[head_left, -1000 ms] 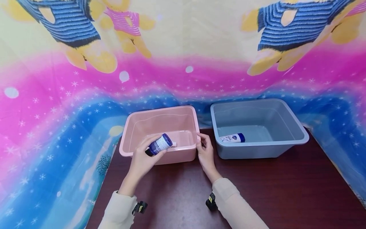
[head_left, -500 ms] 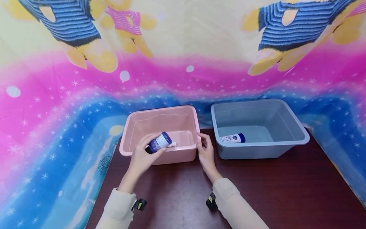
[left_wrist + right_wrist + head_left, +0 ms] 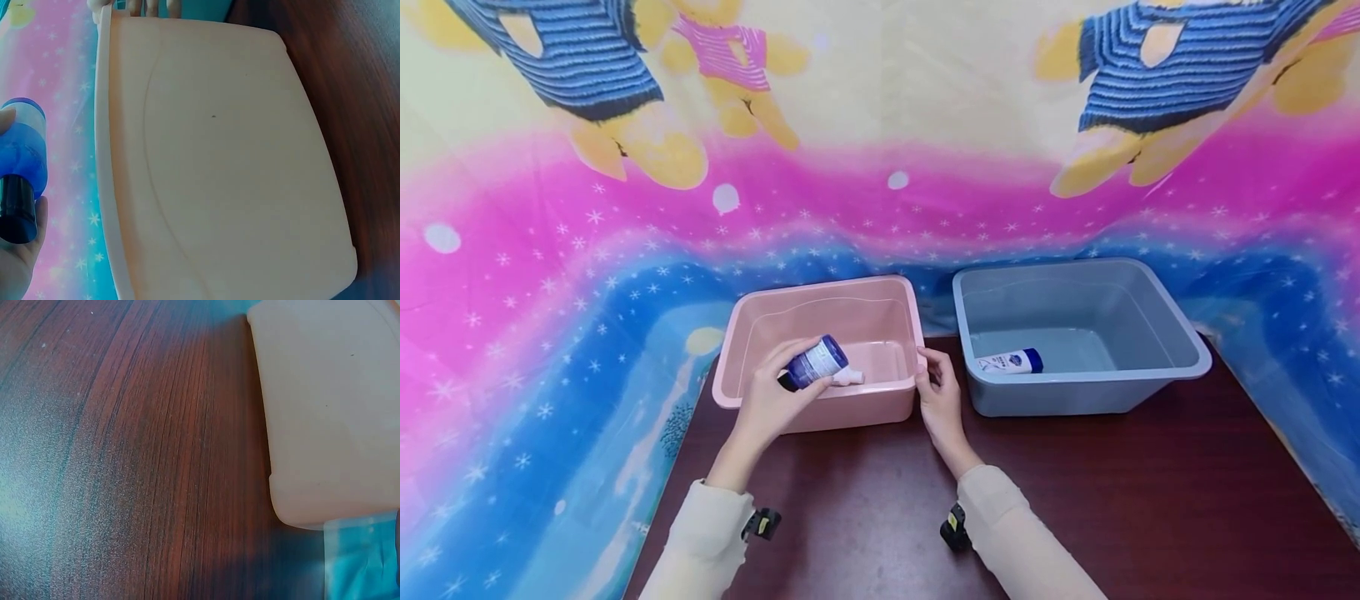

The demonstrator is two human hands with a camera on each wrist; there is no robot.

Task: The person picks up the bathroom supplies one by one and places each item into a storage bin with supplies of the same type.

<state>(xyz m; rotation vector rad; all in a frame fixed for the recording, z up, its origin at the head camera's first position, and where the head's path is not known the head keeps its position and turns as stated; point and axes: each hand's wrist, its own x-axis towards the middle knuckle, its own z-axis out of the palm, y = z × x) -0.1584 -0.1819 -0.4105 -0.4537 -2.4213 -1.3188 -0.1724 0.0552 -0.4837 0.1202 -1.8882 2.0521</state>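
My left hand (image 3: pixel 773 392) grips a blue bottle (image 3: pixel 817 362) with a pale label and a black cap, held tilted over the front of the pink basin (image 3: pixel 820 408). In the left wrist view the same bottle (image 3: pixel 24 150) shows at the left edge, its black cap toward the palm. At the basin's right rim, the fingers and thumb of my right hand (image 3: pixel 940 400) pinch the edge. A small white item (image 3: pixel 848 377) lies inside the pink basin, partly hidden behind the held bottle.
To the right stands a grey-blue basin (image 3: pixel 1075 397), with a white bottle with a blue cap (image 3: pixel 1011 362) lying in it. Both basins stand on a dark wood table (image 3: pixel 880 517). A printed cloth (image 3: pixel 880 217) hangs behind and along the sides.
My left hand has shifted slightly left and up with the blue bottle, uncovering more of the white item in the pink basin. The right hand stays at the rim.
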